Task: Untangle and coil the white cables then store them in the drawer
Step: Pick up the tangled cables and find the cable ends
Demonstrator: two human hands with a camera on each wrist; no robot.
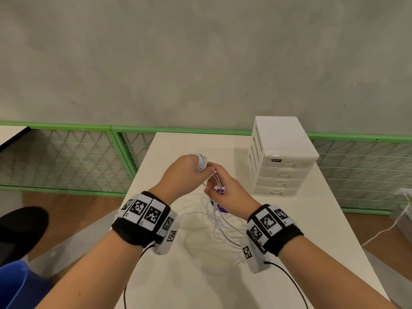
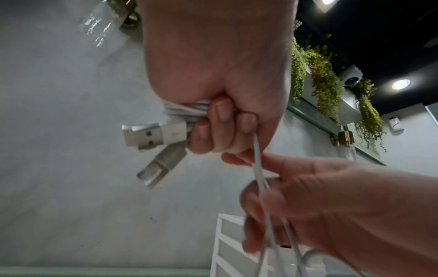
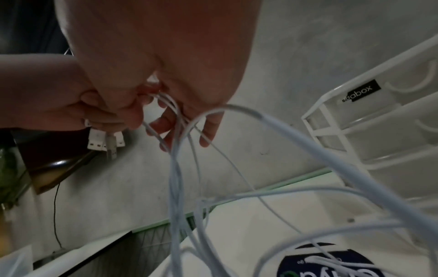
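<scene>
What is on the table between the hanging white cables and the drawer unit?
Only bare table lies between the white cables and the drawer unit, as the head view shows.

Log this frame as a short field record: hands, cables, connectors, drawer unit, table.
left hand: grips a bunch of white cables in its fist
connectors: USB plugs stick out of that fist
right hand: just below the left, strands running through its fingers
cable state: loose loops hang down to the table, not yet coiled
drawer unit: white, on the table's far right, all visible drawers closed
other: round purple sticker on the table beneath the cables
</scene>
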